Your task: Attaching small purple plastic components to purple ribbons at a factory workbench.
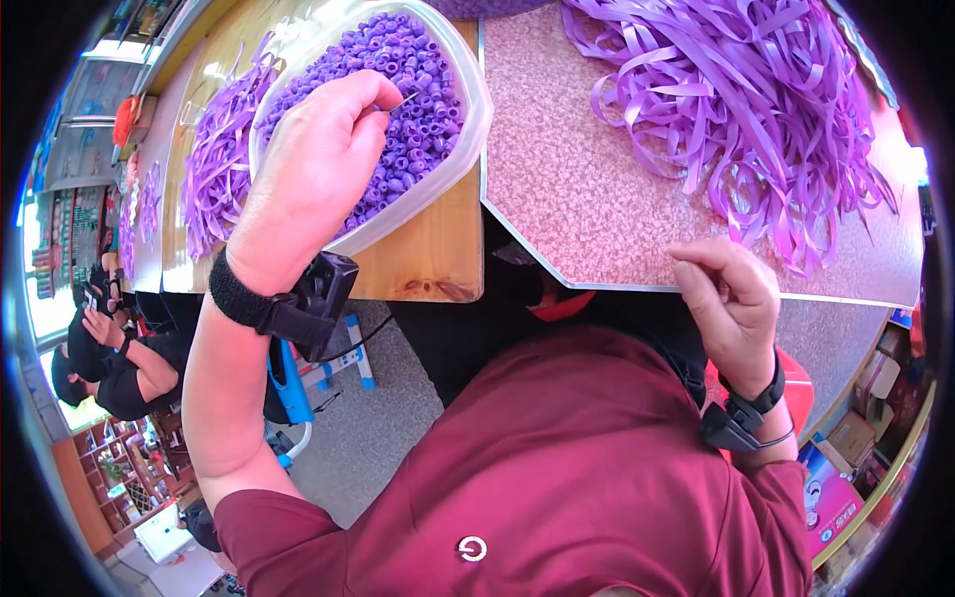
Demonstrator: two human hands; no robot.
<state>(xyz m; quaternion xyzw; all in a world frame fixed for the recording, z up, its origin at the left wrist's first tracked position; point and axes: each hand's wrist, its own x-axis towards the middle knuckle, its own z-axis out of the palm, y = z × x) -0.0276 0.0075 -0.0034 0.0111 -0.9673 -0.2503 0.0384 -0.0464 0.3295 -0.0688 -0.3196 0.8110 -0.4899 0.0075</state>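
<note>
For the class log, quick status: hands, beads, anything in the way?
Left hand pinching a thin needle over the tub of purple beads. Right hand closed at the table edge, contents unclear. Purple ribbon pile lies clear.

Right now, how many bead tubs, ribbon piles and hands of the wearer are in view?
Clear tubs of purple beads: 1
Piles of purple ribbon strips: 2, a large pile on the speckled table and a left pile beside the tub
Hands: 2, left hand over the beads, right hand
Total: 5
</note>
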